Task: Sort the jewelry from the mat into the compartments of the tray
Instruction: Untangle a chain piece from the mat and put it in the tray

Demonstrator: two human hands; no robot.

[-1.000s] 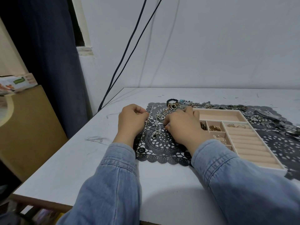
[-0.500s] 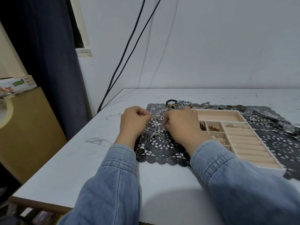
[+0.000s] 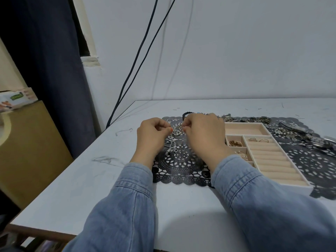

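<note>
Presently both hands work over the left part of the black lace mat (image 3: 181,166). Left hand (image 3: 151,137) and right hand (image 3: 203,135) each pinch, fingertips closed, a tangle of silver chains (image 3: 172,140) that trails down onto the mat between them. Tray (image 3: 283,171) lies on the mat just right of the right hand; gold rings (image 3: 235,143) sit in a small compartment. More loose jewelry (image 3: 251,119) lines the mat's far edge.

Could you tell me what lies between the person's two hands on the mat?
In the head view, a tangle of silver chains spans from the left hand to the right hand, above the black mat.
</note>
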